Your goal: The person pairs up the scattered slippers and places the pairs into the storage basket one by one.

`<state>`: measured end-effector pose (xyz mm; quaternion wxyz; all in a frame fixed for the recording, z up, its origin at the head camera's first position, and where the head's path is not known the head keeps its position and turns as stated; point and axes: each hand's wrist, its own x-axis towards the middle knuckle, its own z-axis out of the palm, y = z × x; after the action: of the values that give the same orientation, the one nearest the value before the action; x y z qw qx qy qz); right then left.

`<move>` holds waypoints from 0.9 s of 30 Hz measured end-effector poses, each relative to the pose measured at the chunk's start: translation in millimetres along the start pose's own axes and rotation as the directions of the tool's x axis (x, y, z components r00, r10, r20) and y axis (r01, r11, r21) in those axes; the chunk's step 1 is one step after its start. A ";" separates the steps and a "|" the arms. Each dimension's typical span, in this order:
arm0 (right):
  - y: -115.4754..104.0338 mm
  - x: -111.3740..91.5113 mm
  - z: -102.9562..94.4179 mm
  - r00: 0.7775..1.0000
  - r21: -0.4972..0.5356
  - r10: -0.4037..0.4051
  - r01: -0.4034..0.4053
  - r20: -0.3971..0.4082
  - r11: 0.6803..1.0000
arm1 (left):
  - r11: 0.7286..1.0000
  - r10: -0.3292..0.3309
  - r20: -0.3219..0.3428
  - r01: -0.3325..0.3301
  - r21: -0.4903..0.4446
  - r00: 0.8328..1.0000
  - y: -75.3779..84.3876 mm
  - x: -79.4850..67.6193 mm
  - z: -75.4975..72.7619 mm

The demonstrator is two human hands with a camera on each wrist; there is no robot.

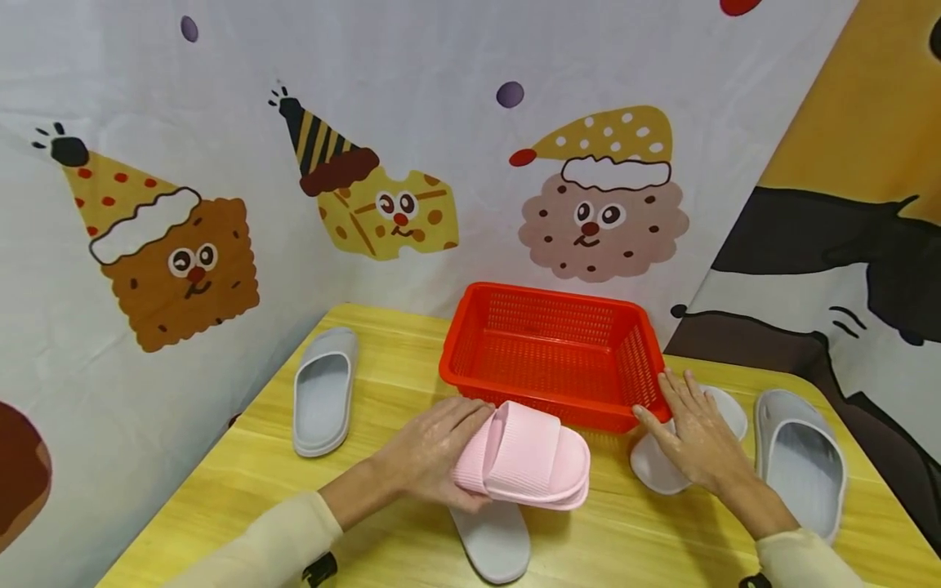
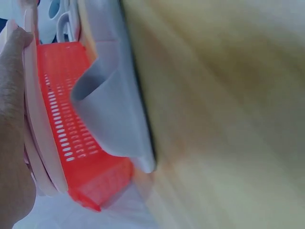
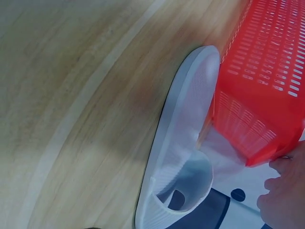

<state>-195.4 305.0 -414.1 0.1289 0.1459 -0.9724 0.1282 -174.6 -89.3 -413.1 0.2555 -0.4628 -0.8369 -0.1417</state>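
Note:
My left hand (image 1: 434, 449) grips a pair of pink slippers (image 1: 525, 453) by the heel end, one against the other, above the table in front of the red basket (image 1: 540, 351). Below them lies a grey slipper (image 1: 496, 547), partly covered by the pink pair; it also shows in the left wrist view. My right hand (image 1: 698, 437) has its fingers spread, fingertips touching the basket's right front corner. Beneath that hand is a white slipper (image 1: 657, 469), partly hidden by it and seen side-on in the right wrist view. No pink or other slipper shows inside the basket.
One light grey slipper (image 1: 323, 396) lies near the table's left edge. Another grey slipper (image 1: 801, 461) lies at the right, close to my right forearm. Behind the yellow wood-grain table (image 1: 397, 335) hangs a printed cloth (image 1: 470, 49) with cartoon biscuits and cheese.

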 end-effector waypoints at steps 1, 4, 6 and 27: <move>0.4 -0.2 0.4 1.000 -0.002 0.001 -0.001 -0.005 1.000 | 1.000 0.007 -0.004 -0.007 0.001 1.000 -0.5 2.5 -1.0; 1.1 -1.0 1.0 1.000 -0.009 0.002 -0.002 -0.014 1.000 | 0.999 0.031 -0.035 -0.032 -0.010 0.999 -2.9 12.1 -4.5; 1.4 -1.3 0.9 1.000 -0.012 0.003 -0.003 -0.014 1.000 | 0.999 0.042 -0.049 -0.042 0.001 0.998 -5.3 19.4 -6.7; 1.1 3.1 -0.8 1.000 -0.122 -0.013 0.011 -0.012 0.992 | 0.995 -0.083 0.033 0.081 0.064 0.996 -38.0 81.7 5.3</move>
<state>-198.5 305.5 -412.7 0.1446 0.1428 -0.9767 0.0686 -244.4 -49.6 -371.9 0.2488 -0.4222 -0.8638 -0.1174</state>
